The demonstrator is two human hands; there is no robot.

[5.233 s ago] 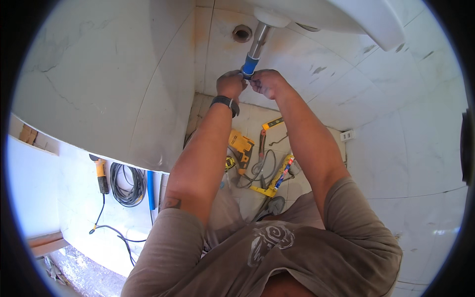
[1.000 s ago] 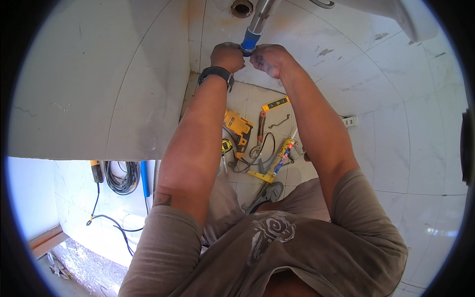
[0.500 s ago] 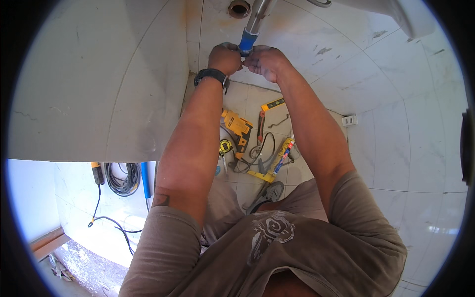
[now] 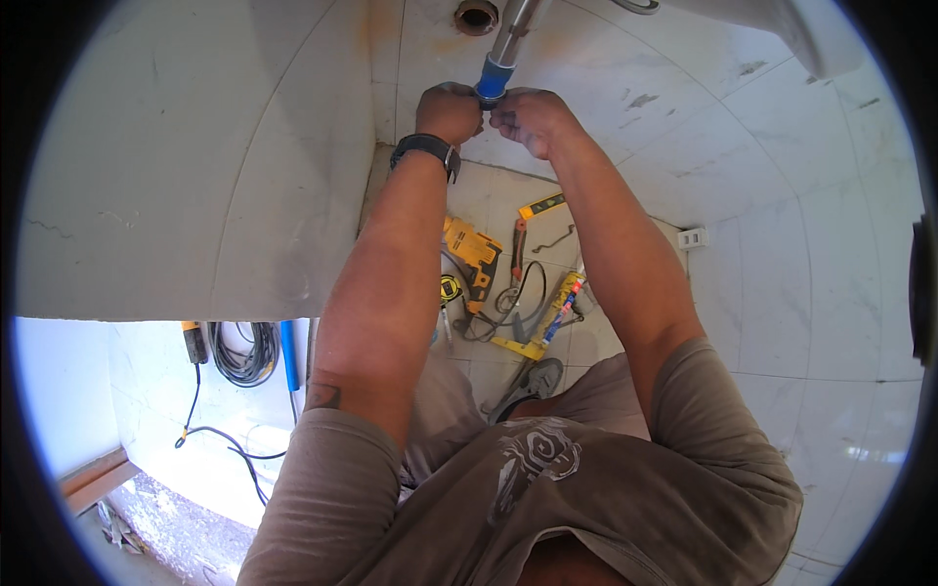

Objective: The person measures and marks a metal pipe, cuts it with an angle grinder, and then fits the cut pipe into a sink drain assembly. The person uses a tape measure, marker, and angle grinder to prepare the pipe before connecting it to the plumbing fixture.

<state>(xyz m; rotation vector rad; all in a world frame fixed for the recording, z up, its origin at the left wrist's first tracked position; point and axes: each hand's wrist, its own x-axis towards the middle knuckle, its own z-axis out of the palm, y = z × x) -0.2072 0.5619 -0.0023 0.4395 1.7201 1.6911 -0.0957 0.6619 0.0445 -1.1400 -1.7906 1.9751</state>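
1. Fingers of the left hand (image 4: 450, 113) and right hand (image 4: 533, 119) are curled narrow on the pipe collar (image 4: 489, 97), one hand per side; the tips are partly hidden, so how firmly they press I cannot tell.
2. That collar ends the blue sleeve (image 4: 494, 76) on a chrome drain pipe (image 4: 512, 39), held above the far edge of the tiled floor (image 4: 479, 193).
3. Its long axis slants from upper right to lower left, the lower end between the hands, neither clearly nearer.
4. Below, a spirit level (image 4: 542, 206) lies near the floor's far edge, with a yellow power drill (image 4: 476, 259) and a caulking gun (image 4: 562, 306) nearer the person.
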